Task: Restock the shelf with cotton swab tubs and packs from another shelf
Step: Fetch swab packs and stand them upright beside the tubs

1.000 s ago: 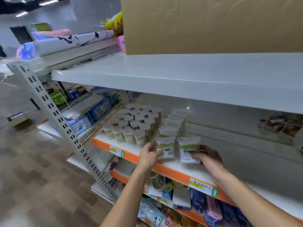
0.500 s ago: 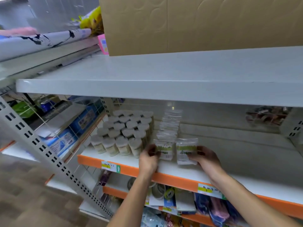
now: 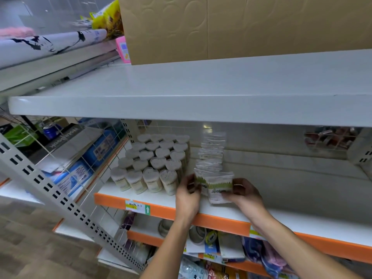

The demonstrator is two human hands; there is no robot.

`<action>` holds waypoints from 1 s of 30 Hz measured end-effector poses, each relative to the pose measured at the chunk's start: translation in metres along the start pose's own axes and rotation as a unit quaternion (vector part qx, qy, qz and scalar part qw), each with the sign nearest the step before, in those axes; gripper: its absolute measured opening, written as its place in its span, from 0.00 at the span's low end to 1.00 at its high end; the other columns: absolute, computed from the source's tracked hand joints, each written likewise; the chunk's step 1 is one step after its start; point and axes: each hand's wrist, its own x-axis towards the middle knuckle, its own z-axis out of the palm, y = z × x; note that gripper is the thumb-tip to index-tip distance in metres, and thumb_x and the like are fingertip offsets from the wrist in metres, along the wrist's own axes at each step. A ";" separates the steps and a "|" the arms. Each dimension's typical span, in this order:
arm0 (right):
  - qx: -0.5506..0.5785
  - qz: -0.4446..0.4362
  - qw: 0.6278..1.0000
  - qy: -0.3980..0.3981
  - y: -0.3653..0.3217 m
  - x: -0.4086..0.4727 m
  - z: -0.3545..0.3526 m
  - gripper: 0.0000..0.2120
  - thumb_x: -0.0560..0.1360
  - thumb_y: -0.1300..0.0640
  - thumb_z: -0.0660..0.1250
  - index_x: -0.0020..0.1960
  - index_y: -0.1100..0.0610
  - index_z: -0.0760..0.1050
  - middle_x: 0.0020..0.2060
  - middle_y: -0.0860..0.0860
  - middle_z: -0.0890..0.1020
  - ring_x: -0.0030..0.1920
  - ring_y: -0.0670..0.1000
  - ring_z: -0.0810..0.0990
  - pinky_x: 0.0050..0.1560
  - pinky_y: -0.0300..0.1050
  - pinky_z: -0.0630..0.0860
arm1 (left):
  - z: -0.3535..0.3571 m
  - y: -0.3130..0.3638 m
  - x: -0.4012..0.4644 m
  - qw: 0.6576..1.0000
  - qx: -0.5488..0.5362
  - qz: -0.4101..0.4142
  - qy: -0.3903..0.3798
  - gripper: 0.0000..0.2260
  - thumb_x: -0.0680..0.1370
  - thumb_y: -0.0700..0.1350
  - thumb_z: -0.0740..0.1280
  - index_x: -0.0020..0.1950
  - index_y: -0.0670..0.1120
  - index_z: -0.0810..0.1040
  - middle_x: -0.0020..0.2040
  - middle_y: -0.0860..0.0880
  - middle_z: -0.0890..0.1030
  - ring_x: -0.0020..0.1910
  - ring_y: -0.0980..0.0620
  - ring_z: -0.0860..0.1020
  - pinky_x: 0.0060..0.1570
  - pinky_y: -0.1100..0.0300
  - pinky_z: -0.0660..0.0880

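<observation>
Several cotton swab tubs (image 3: 153,164) with white tops stand in rows on the white shelf with an orange edge (image 3: 161,210). To their right a row of clear cotton swab packs (image 3: 212,154) runs towards the back. My left hand (image 3: 187,192) holds a pack with a green band (image 3: 198,178) at the front of that row. My right hand (image 3: 244,193) pinches a second green-banded pack (image 3: 219,188) just in front of it; the two packs overlap.
A wide grey shelf (image 3: 201,93) overhangs just above, with a tall cardboard box (image 3: 241,27) on it. A slotted grey upright (image 3: 60,198) slants at the left. Taped rolls and packets fill the lower shelf (image 3: 211,244). The white shelf to the right of the packs is bare.
Both hands have brought their packs together; the packs were side by side and now overlap. The camera has moved closer and turned right.
</observation>
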 end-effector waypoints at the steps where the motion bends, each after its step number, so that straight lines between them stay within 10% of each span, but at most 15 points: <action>1: -0.004 -0.001 1.000 -0.001 0.002 0.000 0.003 0.18 0.65 0.65 0.81 0.50 0.54 0.79 0.40 0.47 0.87 0.41 0.46 0.85 0.37 0.32 0.77 | -0.001 0.000 -0.002 1.000 -0.001 0.001 -0.002 0.19 0.77 0.35 0.65 0.64 0.53 0.75 0.55 0.56 0.81 0.55 0.59 0.79 0.57 0.62 0.76; 5: -0.034 -0.012 0.999 0.000 0.007 -0.003 0.014 0.17 0.64 0.60 0.82 0.48 0.54 0.78 0.39 0.47 0.84 0.36 0.38 0.82 0.35 0.28 0.74 | -0.004 0.001 -0.013 1.000 -0.003 0.003 0.005 0.19 0.79 0.38 0.62 0.68 0.53 0.73 0.55 0.64 0.77 0.51 0.71 0.76 0.49 0.79 0.70; 9: -0.057 -0.011 0.998 -0.001 0.007 -0.001 0.026 0.17 0.65 0.58 0.82 0.48 0.56 0.78 0.42 0.52 0.84 0.41 0.45 0.82 0.37 0.32 0.76 | -0.010 -0.002 -0.022 1.000 0.022 -0.010 0.003 0.23 0.79 0.39 0.60 0.73 0.51 0.69 0.67 0.57 0.75 0.66 0.57 0.73 0.68 0.59 0.69; 13: -0.087 -0.007 0.996 0.016 0.004 0.001 0.037 0.18 0.65 0.57 0.82 0.48 0.57 0.77 0.42 0.54 0.84 0.44 0.54 0.82 0.47 0.50 0.79 | -0.016 -0.007 -0.028 0.999 0.036 -0.010 -0.001 0.22 0.79 0.38 0.59 0.72 0.53 0.70 0.66 0.57 0.75 0.67 0.55 0.73 0.67 0.60 0.69; 30: -0.140 0.002 0.989 0.043 0.000 0.008 0.048 0.20 0.65 0.53 0.81 0.49 0.50 0.74 0.40 0.45 0.81 0.40 0.41 0.78 0.36 0.32 0.70 | -0.018 -0.004 -0.038 0.999 0.044 -0.014 0.007 0.21 0.77 0.36 0.60 0.69 0.52 0.70 0.64 0.54 0.76 0.63 0.57 0.74 0.62 0.64 0.69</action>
